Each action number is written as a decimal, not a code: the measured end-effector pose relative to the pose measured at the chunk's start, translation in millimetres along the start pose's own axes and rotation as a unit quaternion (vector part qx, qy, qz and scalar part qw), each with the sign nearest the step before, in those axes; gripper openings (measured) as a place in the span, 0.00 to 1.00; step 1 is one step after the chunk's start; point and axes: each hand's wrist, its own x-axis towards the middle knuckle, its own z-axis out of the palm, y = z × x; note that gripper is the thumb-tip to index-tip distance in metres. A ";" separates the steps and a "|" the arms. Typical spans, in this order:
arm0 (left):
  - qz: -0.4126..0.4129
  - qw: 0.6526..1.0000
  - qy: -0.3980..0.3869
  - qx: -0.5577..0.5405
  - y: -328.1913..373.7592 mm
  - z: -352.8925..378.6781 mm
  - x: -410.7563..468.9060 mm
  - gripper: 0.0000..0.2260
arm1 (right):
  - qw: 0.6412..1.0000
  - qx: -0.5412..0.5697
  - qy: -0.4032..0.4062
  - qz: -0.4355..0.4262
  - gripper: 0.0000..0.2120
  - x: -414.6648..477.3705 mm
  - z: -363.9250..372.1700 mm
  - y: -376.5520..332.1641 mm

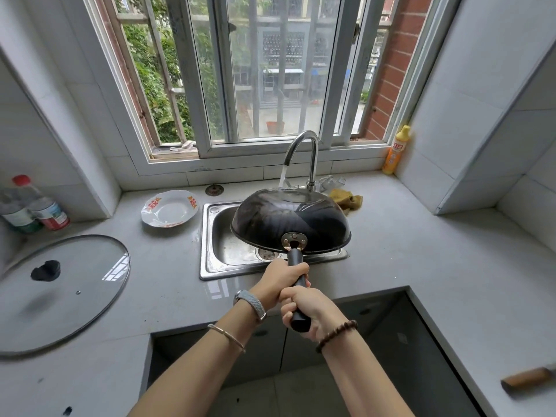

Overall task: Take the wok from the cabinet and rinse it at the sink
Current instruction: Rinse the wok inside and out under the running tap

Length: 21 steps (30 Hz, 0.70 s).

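The black wok (288, 221) hangs upside down over the steel sink (210, 260), its rounded bottom facing up. Water runs from the curved faucet (304, 152) onto the wok's far side. Both hands grip the wok's black handle (296, 281). My left hand (279, 281) holds it nearer the wok, and my right hand (307, 311) holds the end of the handle. The inside of the wok is hidden.
A white plate (170, 209) sits left of the sink, a glass lid (57, 293) lies on the left counter, and two bottles (33, 206) stand behind it. A yellow detergent bottle (397, 150) and sponge (346, 198) are at the right. A wooden knife handle (529, 379) lies at the right edge.
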 end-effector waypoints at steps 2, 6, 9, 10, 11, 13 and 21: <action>0.005 1.000 0.021 0.022 1.1 -7.0 -12.4 0.06 | 1.000 0.010 -0.024 0.011 0.14 -7.0 5.2 5.5; 0.021 0.993 0.063 0.093 2.6 -24.2 -28.6 0.09 | 0.994 0.042 -0.086 0.049 0.15 -16.8 14.8 12.6; 0.034 0.981 0.103 0.164 7.5 -35.9 -38.4 0.17 | 0.985 0.068 -0.136 0.078 0.16 -23.3 20.1 15.5; 0.034 0.975 0.111 0.187 9.8 -38.7 -42.3 0.17 | 0.983 0.073 -0.148 0.082 0.16 -24.9 21.8 16.3; 0.034 0.970 0.121 0.208 12.5 -41.8 -46.3 0.16 | 0.981 0.077 -0.159 0.084 0.16 -25.4 23.7 17.2; 0.035 0.958 0.143 0.248 15.2 -48.9 -49.4 0.13 | 0.975 0.085 -0.184 0.093 0.17 -25.5 28.0 18.9; 0.056 0.922 0.199 0.329 26.3 -61.6 -40.8 0.14 | 0.955 0.078 -0.262 0.112 0.22 -8.9 34.4 10.1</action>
